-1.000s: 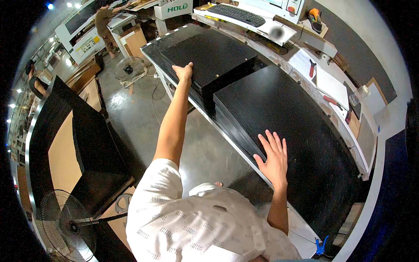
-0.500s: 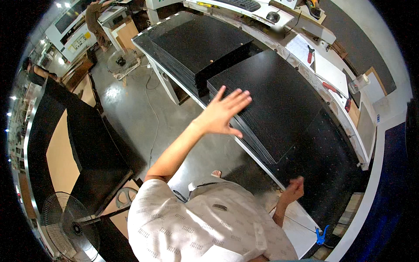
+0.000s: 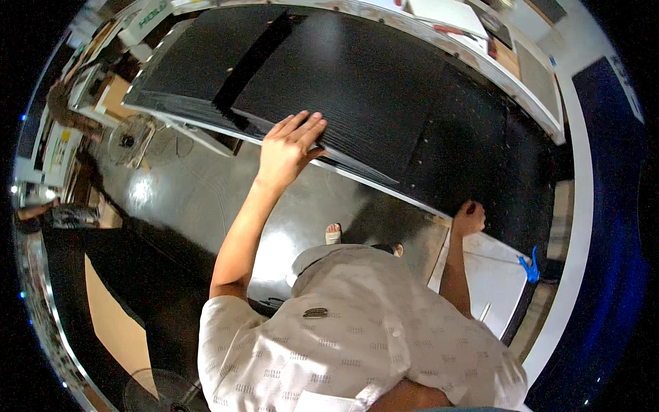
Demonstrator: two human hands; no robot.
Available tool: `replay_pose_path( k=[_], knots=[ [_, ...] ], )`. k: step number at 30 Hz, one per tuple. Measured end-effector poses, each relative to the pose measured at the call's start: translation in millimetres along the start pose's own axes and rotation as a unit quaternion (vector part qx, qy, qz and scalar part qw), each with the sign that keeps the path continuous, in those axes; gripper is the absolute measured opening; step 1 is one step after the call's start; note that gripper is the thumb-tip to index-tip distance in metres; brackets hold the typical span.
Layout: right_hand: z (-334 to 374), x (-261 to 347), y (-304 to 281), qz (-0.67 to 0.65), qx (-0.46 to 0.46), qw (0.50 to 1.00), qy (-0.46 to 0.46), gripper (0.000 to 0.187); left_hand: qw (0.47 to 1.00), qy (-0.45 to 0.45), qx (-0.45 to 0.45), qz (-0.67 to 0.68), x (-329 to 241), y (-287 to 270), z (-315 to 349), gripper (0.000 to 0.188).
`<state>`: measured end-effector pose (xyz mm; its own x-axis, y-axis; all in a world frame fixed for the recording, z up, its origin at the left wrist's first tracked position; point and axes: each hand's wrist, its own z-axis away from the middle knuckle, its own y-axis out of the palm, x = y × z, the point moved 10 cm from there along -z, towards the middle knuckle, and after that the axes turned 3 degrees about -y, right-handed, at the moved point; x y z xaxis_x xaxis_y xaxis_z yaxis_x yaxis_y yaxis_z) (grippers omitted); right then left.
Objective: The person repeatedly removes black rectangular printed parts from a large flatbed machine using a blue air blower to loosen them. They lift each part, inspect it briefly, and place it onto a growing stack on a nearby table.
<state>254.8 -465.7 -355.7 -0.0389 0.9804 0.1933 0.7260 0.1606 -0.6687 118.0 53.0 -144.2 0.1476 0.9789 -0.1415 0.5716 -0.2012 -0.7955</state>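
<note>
Leaning over the desk [image 3: 480,154], had the left hand [image 3: 283,154] unclenched at eleven o'clock, with fingers laid over the near edge of a stack of black panels [image 3: 357,89] and thumb turned toward three, gripping nothing visible. Saw that stack lying flat at twelve o'clock, with its layered edges facing six. Noted a second black stack [image 3: 199,55] between ten and eleven, also flat on the desk, set apart from the first by a narrow dark gap.

Held the right hand [image 3: 469,218] at three o'clock, by the desk's near edge, with fingers curled inward; could not tell how tightly, or around what, if anything. Spotted just beyond, nearer four, a blue hand tool [image 3: 530,268] by the corner of a white surface [image 3: 498,271].

Found a red-handled tool [image 3: 449,30] at one o'clock, beyond the far edge of the stack, close to a white board [image 3: 449,12]. Looked past the left forearm [image 3: 248,216] to a floor fan [image 3: 128,141] between nine and ten, to a co-worker [image 3: 65,106] farther out, near ten, and to another person [image 3: 72,215] at nine. Saw a tan panel [image 3: 117,316] at eight o'clock, bordered by black material [image 3: 171,295], and part of a second fan [image 3: 165,395] between seven and eight. Stood in sandals [image 3: 333,237] near the middle, on a shiny gray floor [image 3: 199,178]. Wore a pale, short-sleeved patterned shirt [image 3: 343,309].
</note>
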Motion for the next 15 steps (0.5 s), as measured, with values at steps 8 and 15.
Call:
replay_pose_path(
  k=[8, 15],
  knots=[
    [0.8, 0.9, -0.8, -0.058, 0.069, 0.994, 0.057, 0.029, 0.994, 0.062, -0.067, -0.064, -30.7, -9.5, 20.7, 0.036],
    [3.8, 8.4, -10.5, 0.001, -0.017, 0.999, 0.028, 0.018, 0.976, 0.166, -0.110, -0.088, -122.1, -72.6, 7.8, 0.021]
  ],
)
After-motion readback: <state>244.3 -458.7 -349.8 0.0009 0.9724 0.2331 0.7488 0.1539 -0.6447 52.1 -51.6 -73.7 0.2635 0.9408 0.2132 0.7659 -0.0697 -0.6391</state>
